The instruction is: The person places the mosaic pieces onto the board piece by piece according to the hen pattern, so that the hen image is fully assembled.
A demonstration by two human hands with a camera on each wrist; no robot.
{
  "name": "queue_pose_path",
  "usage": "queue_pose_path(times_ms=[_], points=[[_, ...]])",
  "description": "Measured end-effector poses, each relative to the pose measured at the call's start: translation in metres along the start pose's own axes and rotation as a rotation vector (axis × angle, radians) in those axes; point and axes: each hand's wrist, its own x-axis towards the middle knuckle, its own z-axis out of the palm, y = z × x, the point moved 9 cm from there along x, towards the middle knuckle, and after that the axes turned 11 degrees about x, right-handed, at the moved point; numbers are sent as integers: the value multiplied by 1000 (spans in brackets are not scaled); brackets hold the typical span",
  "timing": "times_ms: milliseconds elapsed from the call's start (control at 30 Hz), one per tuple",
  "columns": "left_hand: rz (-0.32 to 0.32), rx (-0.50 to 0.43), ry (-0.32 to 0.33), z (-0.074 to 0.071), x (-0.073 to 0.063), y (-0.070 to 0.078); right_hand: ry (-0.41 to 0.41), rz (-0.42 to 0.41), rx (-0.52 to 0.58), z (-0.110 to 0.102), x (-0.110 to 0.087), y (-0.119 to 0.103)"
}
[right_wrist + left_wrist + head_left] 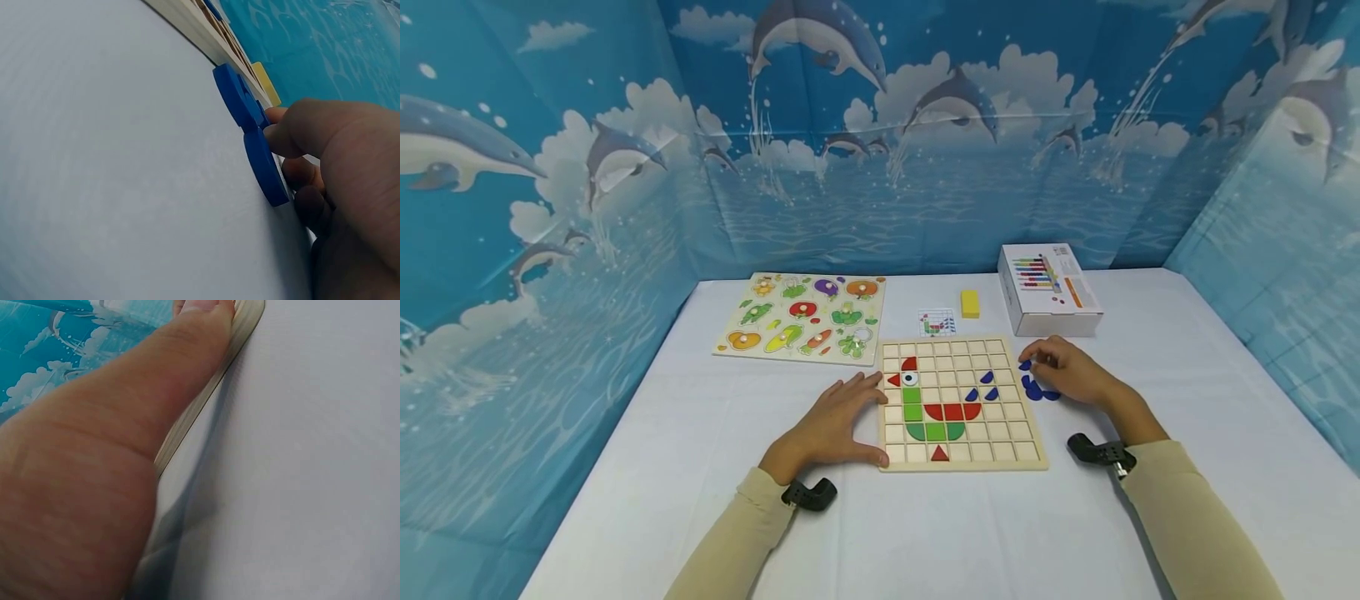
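Note:
The wooden grid board (1037,458) lies on the table. Coloured pieces on it form a bird-like picture, with a green square (912,412), a red square (952,412), an eye tile (909,378) and several blue pieces (987,377). My left hand (838,423) rests along the board's left side, fingers spread, thumb (187,344) at the near left corner. Just off the right edge, my right hand (1071,373) bends its thumb and index finger onto a blue curved piece (1025,365). More blue pieces (265,165) lie close under those fingertips.
A small picture card (937,322) and a yellow block (970,304) lie behind the board. The white box (1056,321) stands at the back right. A vegetable puzzle board (797,317) lies at the back left. A dolphin-printed curtain (865,200) surrounds the table.

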Motion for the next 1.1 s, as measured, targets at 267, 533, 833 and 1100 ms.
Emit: queue_pose_path(times_ms=[267,533,833,1100], points=[[-2,-11,3,0,0,-1,-10,-20,-8,0,0,-4],[-2,-10,0,0,0,0,-37,-36,-8,2,-2,-5],[9,-18,17,-2,0,1,-59,-17,19,-1,-3,-5],[1,-15,17,-1,-1,0,-83,-21,34,0,-7,-12]])
